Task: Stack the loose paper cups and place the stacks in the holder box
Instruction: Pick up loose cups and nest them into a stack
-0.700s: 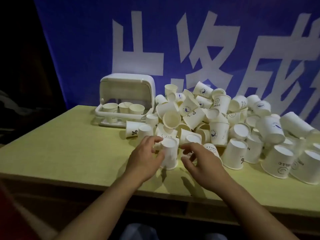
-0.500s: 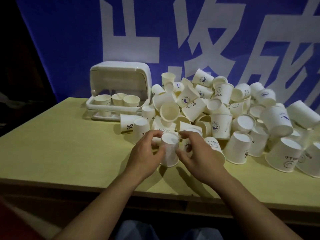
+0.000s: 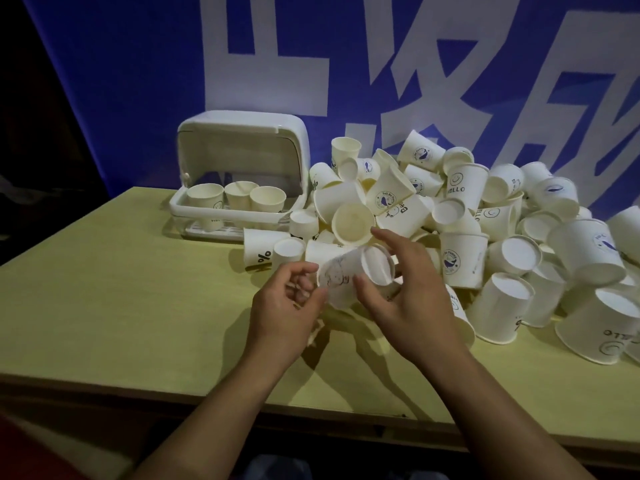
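A white paper cup (image 3: 349,275) is lifted off the table and tilted, its base pointing up and right. My left hand (image 3: 284,313) grips its rim end; my right hand (image 3: 408,299) grips its side near the base. Behind the hands lies a big pile of loose paper cups (image 3: 460,216), many upside down or on their sides. The white holder box (image 3: 242,140) stands at the back left with its lid raised. Three cups or stacks (image 3: 239,199) stand upright in its tray.
The yellow-green table (image 3: 121,289) runs to a front edge close to my body. A blue banner with large white characters (image 3: 311,64) hangs behind it. Two cups (image 3: 266,251) lie just in front of the box. The left side beyond the table is dark.
The cup stood upside down on the table between my hands. Both hands closed on it, lifted it and tipped it sideways. The camera moved closer.
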`<state>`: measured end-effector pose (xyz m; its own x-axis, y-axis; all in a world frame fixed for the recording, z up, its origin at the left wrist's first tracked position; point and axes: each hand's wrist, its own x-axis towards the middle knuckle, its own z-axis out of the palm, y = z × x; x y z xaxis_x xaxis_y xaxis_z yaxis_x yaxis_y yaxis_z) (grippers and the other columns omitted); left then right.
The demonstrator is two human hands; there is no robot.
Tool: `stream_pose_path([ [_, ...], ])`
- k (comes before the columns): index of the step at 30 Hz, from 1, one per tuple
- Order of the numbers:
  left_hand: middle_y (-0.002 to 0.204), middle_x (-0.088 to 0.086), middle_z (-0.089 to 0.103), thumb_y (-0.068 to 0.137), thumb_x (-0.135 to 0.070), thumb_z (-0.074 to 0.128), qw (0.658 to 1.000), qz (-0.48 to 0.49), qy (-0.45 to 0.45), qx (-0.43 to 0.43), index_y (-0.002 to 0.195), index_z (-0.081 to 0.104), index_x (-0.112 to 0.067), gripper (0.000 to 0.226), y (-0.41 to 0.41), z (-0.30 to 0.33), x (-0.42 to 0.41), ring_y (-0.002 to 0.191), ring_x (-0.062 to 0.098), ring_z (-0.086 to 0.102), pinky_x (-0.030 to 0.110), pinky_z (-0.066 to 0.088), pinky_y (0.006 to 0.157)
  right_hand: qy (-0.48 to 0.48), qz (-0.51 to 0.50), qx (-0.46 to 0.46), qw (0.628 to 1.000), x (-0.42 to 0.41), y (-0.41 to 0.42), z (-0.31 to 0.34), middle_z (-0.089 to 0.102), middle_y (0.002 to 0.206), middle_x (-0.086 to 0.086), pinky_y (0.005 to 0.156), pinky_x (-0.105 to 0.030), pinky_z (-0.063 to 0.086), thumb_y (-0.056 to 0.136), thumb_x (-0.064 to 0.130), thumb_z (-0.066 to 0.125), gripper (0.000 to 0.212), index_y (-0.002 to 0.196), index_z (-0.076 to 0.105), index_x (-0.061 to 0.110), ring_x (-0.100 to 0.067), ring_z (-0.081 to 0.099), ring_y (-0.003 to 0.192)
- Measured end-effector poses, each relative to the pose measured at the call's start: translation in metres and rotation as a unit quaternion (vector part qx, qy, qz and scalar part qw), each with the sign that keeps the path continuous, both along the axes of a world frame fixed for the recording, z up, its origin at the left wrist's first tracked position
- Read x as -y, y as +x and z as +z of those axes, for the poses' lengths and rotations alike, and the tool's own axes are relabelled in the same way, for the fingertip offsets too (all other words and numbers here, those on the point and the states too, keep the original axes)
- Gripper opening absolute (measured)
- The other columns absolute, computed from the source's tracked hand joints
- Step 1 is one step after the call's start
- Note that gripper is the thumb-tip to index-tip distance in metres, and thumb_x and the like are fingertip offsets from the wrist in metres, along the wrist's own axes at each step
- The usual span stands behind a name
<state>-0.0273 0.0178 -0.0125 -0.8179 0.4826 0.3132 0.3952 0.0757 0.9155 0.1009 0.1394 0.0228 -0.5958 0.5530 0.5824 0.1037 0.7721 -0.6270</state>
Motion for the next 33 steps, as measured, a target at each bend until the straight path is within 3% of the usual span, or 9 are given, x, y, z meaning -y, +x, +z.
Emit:
stream_pose_path([
  [3,0.09,-0.003,0.069,0.094,-0.026,0.067,0.996,0.002,0.036,0.076,0.101,0.065,-0.036,0.013,-0.005,0.005,0.005,0.071,0.008,0.064,0.023,0.052,0.06,-0.027,0.003,-0.062,0.998,0.005,-0.007,0.006,0.045,0.123,0.013,0.077,-0.034,0.057,0.082,0.043,0.066,0.052,0.131,0.05,0.044,-0.004,0.053,0.104],
  [5,0.092,-0.001,0.073,0.099,-0.031,0.06,0.988,-0.035,0.063,0.14,0.106,0.065,-0.035,0.009,-0.003,0.006,0.01,0.072,0.014,0.067,0.029,0.056,0.059,-0.056,0.019,-0.093,0.994,0.011,-0.013,0.004,0.042,0.118,0.016,0.073,-0.026,0.057,0.081,0.035,0.072,0.046,0.122,0.05,0.042,-0.004,0.056,0.105],
  [9,0.103,-0.013,0.076,0.082,-0.062,0.058,0.977,-0.074,0.088,0.181,0.128,0.057,-0.034,0.054,0.001,0.008,0.017,0.091,0.019,0.075,0.047,0.063,0.074,-0.089,0.049,-0.087,0.991,0.026,-0.025,-0.015,0.044,0.12,0.014,0.067,-0.014,0.051,0.079,0.018,0.079,0.053,0.112,0.044,0.039,-0.007,0.06,0.098],
  [13,0.111,-0.01,0.074,0.07,-0.071,0.069,0.978,-0.063,0.107,0.166,0.125,0.052,-0.043,0.065,-0.006,0.0,0.02,0.098,0.013,0.073,0.047,0.062,0.083,-0.07,0.059,-0.046,0.995,0.041,-0.031,-0.035,0.043,0.115,0.014,0.075,-0.02,0.051,0.076,0.03,0.077,0.054,0.109,0.037,0.042,-0.004,0.057,0.1],
  [17,0.117,-0.021,0.062,0.061,-0.067,0.07,0.995,-0.015,0.043,0.09,0.122,0.046,-0.052,0.067,-0.018,-0.003,0.031,0.101,0.005,0.066,0.036,0.061,0.082,-0.048,0.131,0.071,0.988,0.052,-0.034,-0.039,0.051,0.106,0.023,0.078,-0.018,0.048,0.08,0.048,0.063,0.031,0.103,0.043,0.042,0.0,0.055,0.101],
  [21,0.119,-0.025,0.057,0.056,-0.07,0.07,0.998,0.023,0.031,0.039,0.13,0.038,-0.054,0.082,-0.038,-0.009,0.045,0.106,0.0,0.061,0.024,0.054,0.078,0.0,0.048,0.079,0.996,0.038,-0.04,-0.033,0.057,0.103,0.017,0.075,-0.015,0.04,0.09,0.033,0.064,0.02,0.103,0.05,0.039,-0.001,0.054,0.097],
  [24,0.119,-0.028,0.056,0.056,-0.069,0.072,0.999,0.02,0.026,0.004,0.125,0.036,-0.061,0.078,-0.043,-0.015,0.05,0.107,-0.007,0.059,0.018,0.052,0.08,0.084,-0.007,0.133,0.988,0.022,-0.045,-0.021,0.059,0.118,0.008,0.08,-0.022,0.029,0.09,0.032,0.067,0.031,0.119,0.056,0.03,-0.01,0.045,0.108],
  [28,0.119,-0.027,0.058,0.057,-0.069,0.074,1.0,-0.002,0.021,-0.009,0.126,0.033,-0.068,0.08,-0.041,-0.019,0.051,0.105,-0.01,0.06,0.016,0.054,0.078,0.133,-0.009,0.285,0.949,0.012,-0.054,-0.009,0.048,0.145,0.009,0.099,-0.037,0.032,0.089,0.05,0.065,0.063,0.143,0.036,0.034,-0.019,0.033,0.129],
  [33,0.122,-0.034,0.053,0.058,-0.073,0.071,0.998,-0.031,-0.043,-0.039,0.128,0.019,-0.08,0.088,-0.039,-0.02,0.05,0.109,-0.009,0.058,0.016,0.049,0.084,0.144,-0.008,0.351,0.925,0.004,-0.061,-0.011,0.048,0.146,0.007,0.101,-0.045,0.032,0.086,0.056,0.065,0.077,0.149,0.023,0.039,-0.023,0.039,0.128],
])
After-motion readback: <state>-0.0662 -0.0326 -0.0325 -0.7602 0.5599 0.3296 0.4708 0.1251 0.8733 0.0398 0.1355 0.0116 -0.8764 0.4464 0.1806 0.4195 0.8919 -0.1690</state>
